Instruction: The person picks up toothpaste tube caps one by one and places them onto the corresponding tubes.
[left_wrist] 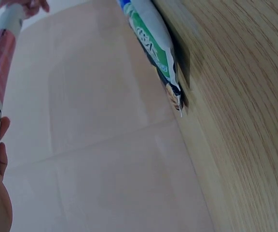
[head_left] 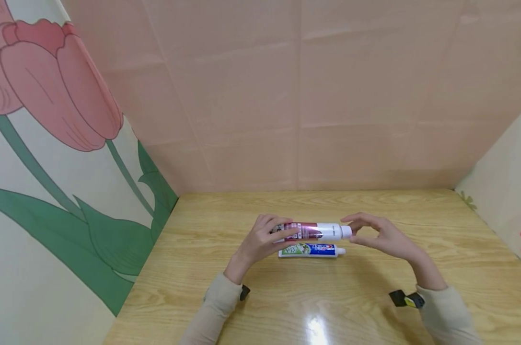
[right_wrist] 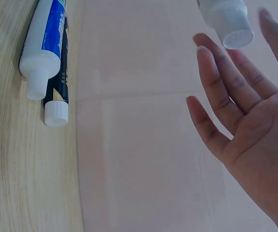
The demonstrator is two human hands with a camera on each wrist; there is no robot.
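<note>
My left hand [head_left: 259,239] grips a red and white toothpaste tube [head_left: 327,231] around its tail half, holding it level above the table. Its white cap [right_wrist: 238,36] points toward my right hand [head_left: 385,235]. In the right wrist view the right thumb and bent fingers stand around the cap, with a gap visible between them and it. Beneath the held tube, a blue and green toothpaste tube [head_left: 320,250] lies on the table. A black tube with a white cap [right_wrist: 57,104] lies right beside that one; in the head view it is hidden.
The wood-grain table [head_left: 286,297] meets a pink-covered back wall [head_left: 299,120]. On the left stands a panel with painted tulips [head_left: 57,86], and a light panel [head_left: 515,182] with red petals is at the right. Dark straps are on both wrists.
</note>
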